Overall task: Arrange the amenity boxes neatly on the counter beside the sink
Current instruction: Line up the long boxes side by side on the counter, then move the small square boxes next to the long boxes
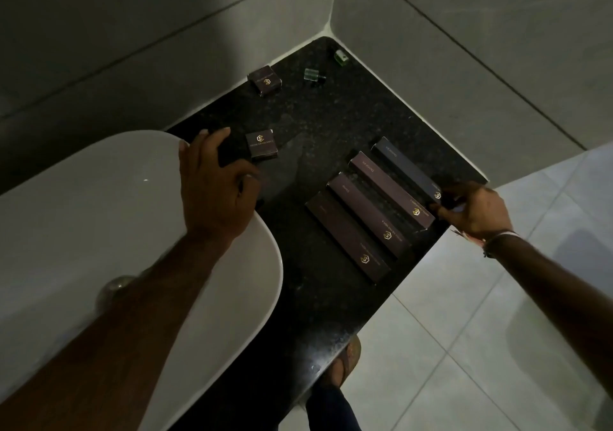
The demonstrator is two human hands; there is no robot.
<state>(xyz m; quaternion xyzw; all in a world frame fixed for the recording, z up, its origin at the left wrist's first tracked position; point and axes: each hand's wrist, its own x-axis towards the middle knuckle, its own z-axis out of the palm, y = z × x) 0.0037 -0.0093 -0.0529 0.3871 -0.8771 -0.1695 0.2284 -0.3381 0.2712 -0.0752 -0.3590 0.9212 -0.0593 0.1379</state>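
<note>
Several long dark amenity boxes lie side by side near the right edge of the black granite counter (315,125). The farthest is a bluish long box (403,165), and my right hand (474,210) pinches its near end. Beside it lie a brown long box (388,188), another (365,215) and a third (345,235). My left hand (215,182) is closed over a small dark box (232,149) next to the sink. A small square box (262,144) touches it on the right. Another small box (265,81) sits by the back wall.
A white basin (83,215) fills the left side, with its drain (116,286) under my forearm. Two tiny bottles, one clear (313,77) and one green (341,56), lie in the counter's back corner. Tiled walls close in behind. My sandalled foot (345,364) shows on the pale floor tiles.
</note>
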